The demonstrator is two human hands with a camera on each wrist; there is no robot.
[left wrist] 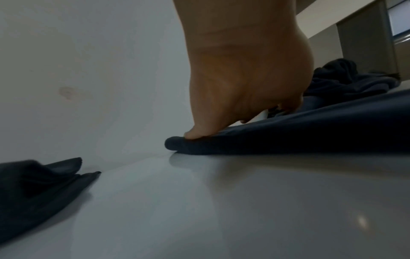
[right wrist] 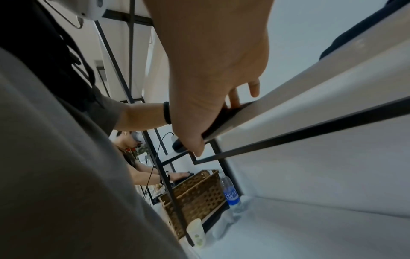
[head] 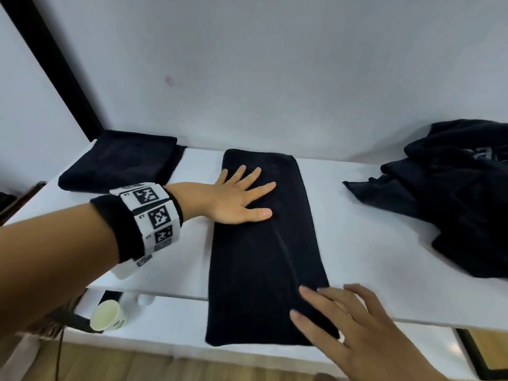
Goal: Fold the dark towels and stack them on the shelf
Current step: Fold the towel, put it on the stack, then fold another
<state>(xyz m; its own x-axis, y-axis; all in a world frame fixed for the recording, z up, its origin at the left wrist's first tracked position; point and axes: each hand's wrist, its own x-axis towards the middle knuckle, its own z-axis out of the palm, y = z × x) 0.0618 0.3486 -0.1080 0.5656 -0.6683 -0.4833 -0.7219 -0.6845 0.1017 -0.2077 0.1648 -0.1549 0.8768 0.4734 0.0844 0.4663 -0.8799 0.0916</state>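
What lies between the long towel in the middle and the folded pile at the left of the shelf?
Nothing visible does. Between the long towel and the folded pile the shelf is bare, apart from the left hand and its forearm, pressed flat on the towel.

White wristband (head: 148, 215) of square black-and-white coded markers, on the left forearm: small printed digits stand beside the markers, one reading roughly "13". Clear plastic water bottle (right wrist: 230, 194), just right of the woven brown basket (right wrist: 195, 194): blue label, white lettering illegible.
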